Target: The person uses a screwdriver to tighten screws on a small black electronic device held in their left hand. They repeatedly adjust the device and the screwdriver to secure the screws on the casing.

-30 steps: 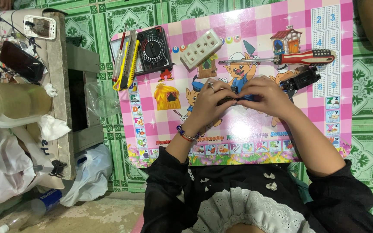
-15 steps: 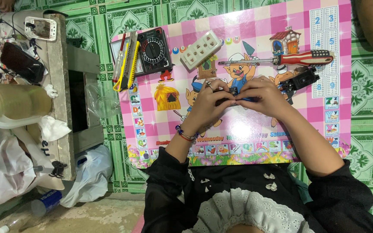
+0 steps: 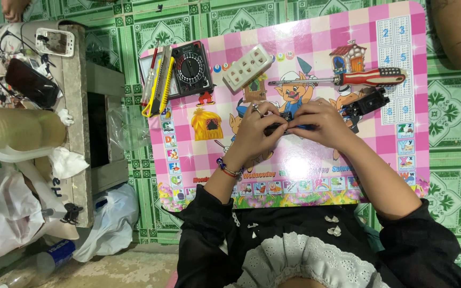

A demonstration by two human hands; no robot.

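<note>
While my left hand [image 3: 253,129] and right hand [image 3: 320,122] meet at frame centre, both pinch closed on one small dark part [image 3: 285,121] above the pink table [image 3: 316,32]; a red-handled screwdriver [image 3: 342,79] lies just above.

On the pink desk [image 3: 401,133] lie one red-handled screwdriver [image 3: 348,79], one white socket block [image 3: 248,67], one black dial meter [image 3: 191,68], one yellow utility knife [image 3: 161,85] and one thin red-handled tester [image 3: 149,80] at the far left. One small black part [image 3: 366,103] lies on the right. Two hands work there, the left hand [image 3: 254,128] and the right hand [image 3: 321,124], together gripping one small dark piece [image 3: 284,118]. One ring sits on the left hand, one beaded bracelet [image 3: 229,169] on its wrist. On the left ledge: one white phone [image 3: 55,41].
</note>
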